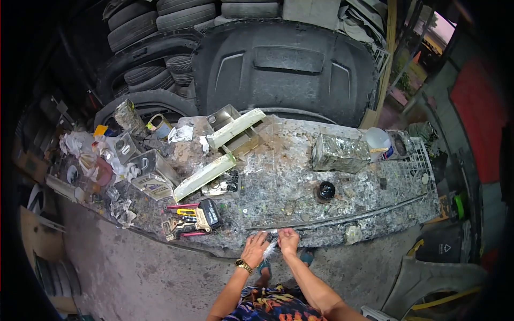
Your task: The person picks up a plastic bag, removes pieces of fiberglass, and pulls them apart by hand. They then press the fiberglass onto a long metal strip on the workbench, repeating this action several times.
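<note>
My left hand (pixel 255 249), with a gold watch on the wrist, and my right hand (pixel 288 241) meet at the near edge of a paint-spattered workbench (pixel 284 176). Between them they pinch a small white, feathery scrap (pixel 270 247), perhaps torn tape or paper. A long thin grey strip (pixel 342 220) runs along the bench edge just beyond my fingers. Nothing else is held.
A cordless drill and pliers (pixel 193 219) lie left of my hands. On the bench are a black round lid (pixel 326 190), a spattered tin box (pixel 340 153), a white jug (pixel 379 143), metal cans and rags (pixel 128 160). Tyres and a black car hood (pixel 284 69) stand behind.
</note>
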The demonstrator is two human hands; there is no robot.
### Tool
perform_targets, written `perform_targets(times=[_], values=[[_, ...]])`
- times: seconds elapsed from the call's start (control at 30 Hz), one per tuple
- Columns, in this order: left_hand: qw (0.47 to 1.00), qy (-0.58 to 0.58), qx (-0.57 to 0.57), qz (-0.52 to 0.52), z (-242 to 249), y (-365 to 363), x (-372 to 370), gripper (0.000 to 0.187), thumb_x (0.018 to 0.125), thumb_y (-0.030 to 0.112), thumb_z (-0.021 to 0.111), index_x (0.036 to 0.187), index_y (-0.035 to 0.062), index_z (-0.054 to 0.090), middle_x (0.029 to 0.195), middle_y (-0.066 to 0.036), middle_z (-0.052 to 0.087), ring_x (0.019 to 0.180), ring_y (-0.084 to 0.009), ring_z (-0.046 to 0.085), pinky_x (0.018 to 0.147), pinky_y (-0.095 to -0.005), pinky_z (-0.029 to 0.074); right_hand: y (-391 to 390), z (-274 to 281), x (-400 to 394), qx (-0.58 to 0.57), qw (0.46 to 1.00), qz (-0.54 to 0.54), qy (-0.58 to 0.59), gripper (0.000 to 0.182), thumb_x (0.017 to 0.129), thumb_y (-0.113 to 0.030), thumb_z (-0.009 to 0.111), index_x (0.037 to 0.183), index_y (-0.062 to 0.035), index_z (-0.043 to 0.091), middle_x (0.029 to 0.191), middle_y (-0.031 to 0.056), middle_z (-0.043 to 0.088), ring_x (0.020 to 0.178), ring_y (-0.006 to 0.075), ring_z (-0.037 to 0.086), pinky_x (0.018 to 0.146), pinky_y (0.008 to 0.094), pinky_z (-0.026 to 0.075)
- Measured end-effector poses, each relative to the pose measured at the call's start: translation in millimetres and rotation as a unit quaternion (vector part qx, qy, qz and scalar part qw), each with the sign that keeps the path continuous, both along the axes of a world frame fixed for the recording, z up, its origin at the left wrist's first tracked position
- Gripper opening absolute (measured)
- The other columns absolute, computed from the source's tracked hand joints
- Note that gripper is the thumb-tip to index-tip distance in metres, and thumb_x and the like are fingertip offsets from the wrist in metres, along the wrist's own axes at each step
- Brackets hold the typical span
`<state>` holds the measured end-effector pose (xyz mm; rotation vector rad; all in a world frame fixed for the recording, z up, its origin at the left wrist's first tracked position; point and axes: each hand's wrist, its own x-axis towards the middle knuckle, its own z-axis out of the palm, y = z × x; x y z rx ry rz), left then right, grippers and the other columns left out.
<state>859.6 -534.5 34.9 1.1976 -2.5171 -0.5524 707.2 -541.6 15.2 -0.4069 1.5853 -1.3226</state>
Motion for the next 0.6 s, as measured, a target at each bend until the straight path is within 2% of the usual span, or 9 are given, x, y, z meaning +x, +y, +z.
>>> perform_targets(times=[0.2,0.3,0.4,0.47,0.53,0.57,0.6], values=[[1.000,-0.022,0.005,-0.012,6.5,0.4,1.8,0.028,0.069,0.002,0.060,0.097,0.0060,0.058,0.138,-0.015,0.041,0.130,-0.0314,0.036,0.101,-0.0465,0.032,-5.0,-2.5,-1.3,0.028,0.999,-0.009,0.040,0.011,0.084,-0.005,0.063,0.076,-0.0029,0.055,0.057,0.0012,0.054,0.041,0.0075,0.048,0.034,0.0226,0.034],[0.998,-0.008,-0.041,-0.039,6.1,-0.4,-0.1,0.024,0.072,0.007,0.060,0.096,0.0081,0.058,0.139,-0.015,0.040,0.130,-0.0317,0.036,0.101,-0.0482,0.031,-6.6,-1.8,-1.5,0.051,0.996,0.009,0.075,0.011,0.083,-0.004,0.063,0.076,-0.0031,0.055,0.056,0.0016,0.054,0.041,0.0083,0.048,0.034,0.0234,0.035],[0.995,-0.052,-0.061,-0.058,12.1,-2.8,-6.4,0.026,0.071,0.008,0.061,0.097,0.0085,0.058,0.140,-0.014,0.040,0.129,-0.0307,0.036,0.100,-0.0484,0.032,-6.0,-0.7,-1.9,0.060,0.994,0.014,0.089,0.012,0.083,-0.006,0.063,0.076,-0.0020,0.055,0.056,0.0031,0.055,0.040,0.0092,0.047,0.034,0.0241,0.035],[0.998,-0.041,-0.028,-0.040,14.7,-2.7,-8.9,0.024,0.072,0.003,0.056,0.096,0.0078,0.059,0.140,-0.015,0.039,0.127,-0.0322,0.038,0.098,-0.0488,0.033,-1.9,4.1,-4.2,0.033,0.998,0.009,0.051,0.014,0.085,-0.009,0.064,0.076,-0.0026,0.055,0.056,0.0026,0.055,0.041,0.0089,0.047,0.036,0.0238,0.036],[0.999,-0.033,-0.009,-0.025,15.9,-2.0,-11.3,0.026,0.073,0.004,0.056,0.098,0.0083,0.060,0.140,-0.015,0.040,0.127,-0.0322,0.038,0.098,-0.0489,0.033,14.7,12.7,-15.4,-0.011,0.996,0.053,0.071,0.017,0.087,-0.013,0.063,0.076,-0.0026,0.056,0.057,0.0016,0.055,0.045,0.0077,0.048,0.040,0.0227,0.037],[1.000,-0.023,0.010,-0.008,16.8,-2.2,-13.4,0.028,0.073,0.005,0.056,0.100,0.0087,0.061,0.139,-0.015,0.041,0.127,-0.0322,0.038,0.097,-0.0491,0.033,27.3,25.3,-20.1,-0.036,0.975,0.103,0.194,0.017,0.088,-0.017,0.062,0.087,-0.0003,0.062,0.060,0.0052,0.059,0.050,0.0135,0.056,0.048,0.0295,0.045],[0.999,-0.036,0.015,-0.005,19.4,-1.0,-17.0,0.030,0.074,0.006,0.055,0.103,0.0098,0.063,0.138,-0.016,0.042,0.128,-0.0318,0.038,0.098,-0.0490,0.033,39.3,22.3,-27.6,-0.014,0.935,0.177,0.306,0.021,0.087,-0.019,0.060,0.102,-0.0045,0.064,0.070,0.0113,0.065,0.062,0.0236,0.063,0.059,0.0347,0.049]])
